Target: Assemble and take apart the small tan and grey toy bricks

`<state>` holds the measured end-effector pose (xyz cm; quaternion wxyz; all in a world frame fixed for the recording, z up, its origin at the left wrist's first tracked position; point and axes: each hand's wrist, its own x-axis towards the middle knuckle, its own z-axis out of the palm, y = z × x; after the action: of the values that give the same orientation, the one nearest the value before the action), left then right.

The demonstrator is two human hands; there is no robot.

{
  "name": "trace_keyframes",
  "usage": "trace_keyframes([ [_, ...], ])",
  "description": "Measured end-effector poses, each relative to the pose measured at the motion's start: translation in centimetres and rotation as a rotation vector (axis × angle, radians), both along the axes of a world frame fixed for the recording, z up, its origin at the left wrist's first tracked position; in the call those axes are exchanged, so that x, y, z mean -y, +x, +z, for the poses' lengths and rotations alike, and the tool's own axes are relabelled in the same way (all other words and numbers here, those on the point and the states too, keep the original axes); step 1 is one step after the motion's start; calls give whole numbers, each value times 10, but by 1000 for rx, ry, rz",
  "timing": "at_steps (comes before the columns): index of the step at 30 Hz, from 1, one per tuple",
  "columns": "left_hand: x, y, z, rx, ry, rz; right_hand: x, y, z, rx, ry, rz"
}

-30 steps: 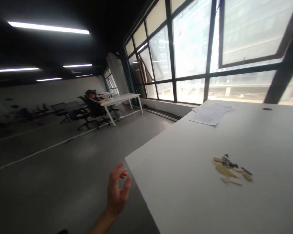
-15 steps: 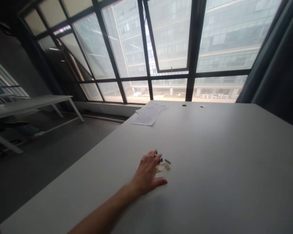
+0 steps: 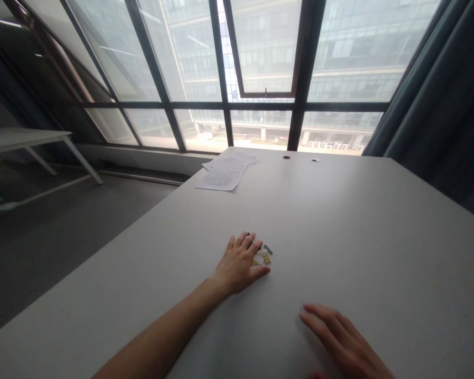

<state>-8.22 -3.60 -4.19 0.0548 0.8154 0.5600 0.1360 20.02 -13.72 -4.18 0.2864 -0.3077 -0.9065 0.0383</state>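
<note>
My left hand [image 3: 239, 263] lies spread over a small heap of building bricks, fingers and thumb apart, covering part of the heap. Between its thumb and forefinger show tan bricks [image 3: 266, 258] with studs and some white ones. A dark grey brick [image 3: 267, 249] sits just beyond the fingertips on the right, and black bits peek out under the fingers. At the lower right, my right hand [image 3: 339, 337] hovers over or rests on the white table, I cannot tell which. Its fingers are stretched out, and nothing shows in it.
The white table [image 3: 339, 226] stretches to the window. Printed sheets of paper [image 3: 223, 173] lie at its far left edge. Two round cable holes [image 3: 286, 157] are near the far edge. Another table [image 3: 27, 138] stands at left; a dark curtain [image 3: 430, 131] hangs at right.
My right hand has come into view from the lower right. The left hand has settled flatter over the bricks, covering more of them. The whole view has shifted slightly.
</note>
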Motion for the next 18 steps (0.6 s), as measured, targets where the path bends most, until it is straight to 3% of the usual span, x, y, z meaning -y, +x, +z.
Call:
trace_keyframes([
  [2, 2, -2, 0, 29, 21, -11, -34, -25, -2, 181, -140, -101],
  [7, 6, -11, -2, 60, 41, 4, -84, -83, 1, 357, -341, -98],
  [12, 5, -12, -3, 23, 19, -23, -97, -100, 0, 315, -329, -47],
  [18, 7, -14, 1, 156, 82, 8, -92, -86, 1, 87, -367, -5],
])
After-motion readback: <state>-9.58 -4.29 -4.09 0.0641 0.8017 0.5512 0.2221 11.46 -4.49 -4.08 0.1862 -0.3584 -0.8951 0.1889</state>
